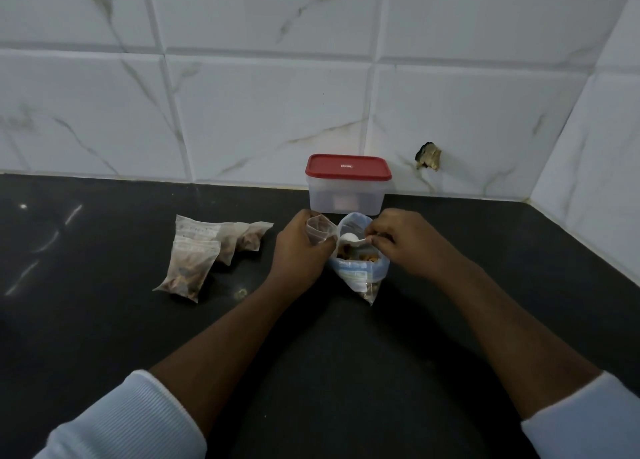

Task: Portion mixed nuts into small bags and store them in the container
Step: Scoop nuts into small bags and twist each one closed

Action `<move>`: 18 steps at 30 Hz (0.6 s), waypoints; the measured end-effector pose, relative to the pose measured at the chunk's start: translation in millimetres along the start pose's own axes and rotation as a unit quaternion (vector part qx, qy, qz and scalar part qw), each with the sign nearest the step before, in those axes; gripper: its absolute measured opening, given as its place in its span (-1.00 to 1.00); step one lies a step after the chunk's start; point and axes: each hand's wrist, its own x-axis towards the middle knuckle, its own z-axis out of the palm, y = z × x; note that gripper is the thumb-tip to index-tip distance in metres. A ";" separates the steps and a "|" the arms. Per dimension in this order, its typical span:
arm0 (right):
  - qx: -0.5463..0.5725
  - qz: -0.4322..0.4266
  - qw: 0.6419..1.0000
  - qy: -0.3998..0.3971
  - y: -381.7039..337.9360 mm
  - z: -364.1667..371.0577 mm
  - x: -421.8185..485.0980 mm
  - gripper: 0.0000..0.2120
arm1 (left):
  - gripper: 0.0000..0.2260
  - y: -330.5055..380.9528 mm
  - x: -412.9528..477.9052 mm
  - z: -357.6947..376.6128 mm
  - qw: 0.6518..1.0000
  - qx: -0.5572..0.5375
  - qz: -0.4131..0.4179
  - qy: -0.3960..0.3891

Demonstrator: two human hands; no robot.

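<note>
**Status: portioning under way, storage not started**

1. Completed work. From my remote view I count at least three filled small bags [188, 271] lying in a loose cluster on the black counter [104, 320], to the left of the hands. They hold nuts. I cannot tell whether their zip tops are sealed.

2. Work in hand. I judge the present step to be filling one more bag. The large nut bag [360, 273] stands open between the hands, with nuts visible inside.

3. Outstanding work. The container [346, 197] sits at the back against the tiled wall, well behind the filled bags, with its red lid [348, 168] on (contents unclear through the cloudy wall). None of the filled bags on the counter has been stored in it.

4. Left hand [298, 251]. The fingers are curled round an empty small bag [320, 230] and hold its mouth open, just beside the rim of the large nut bag.

5. Right hand [405, 244]. Thumb and fingers pinch the handle of a white spoon [348, 239]. The bowl of the spoon sits over the mouth of the large nut bag, close to the empty small bag. I cannot tell whether the spoon is loaded.
</note>
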 end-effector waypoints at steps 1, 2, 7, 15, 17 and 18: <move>0.001 -0.003 1.000 -0.012 -0.9 -2.3 -0.5 -0.85 | -0.79 0.7 -0.8 -0.5 1.000 0.001 -0.001 0.000; 0.006 -0.005 1.000 -0.023 -1.7 -5.6 -1.3 -0.85 | -0.79 1.0 -1.7 -0.9 1.000 0.002 -0.002 0.000; 0.042 -0.008 0.997 -0.071 -2.4 -21.9 -7.3 -0.85 | -0.79 -0.9 -11.9 -7.4 1.000 0.004 -0.011 0.020; 0.124 0.056 0.989 -0.058 1.0 -17.5 -8.2 -0.88 | -0.78 1.9 -14.2 -4.1 1.000 0.003 0.015 0.027; 0.138 0.093 0.984 -0.067 7.4 -22.7 -8.5 -0.88 | -0.78 3.3 -11.2 -1.3 1.000 -0.001 0.018 0.021; 0.153 0.111 0.980 -0.069 9.7 -24.3 -8.4 -0.88 | -0.78 4.2 -10.2 0.0 1.000 0.000 0.020 0.015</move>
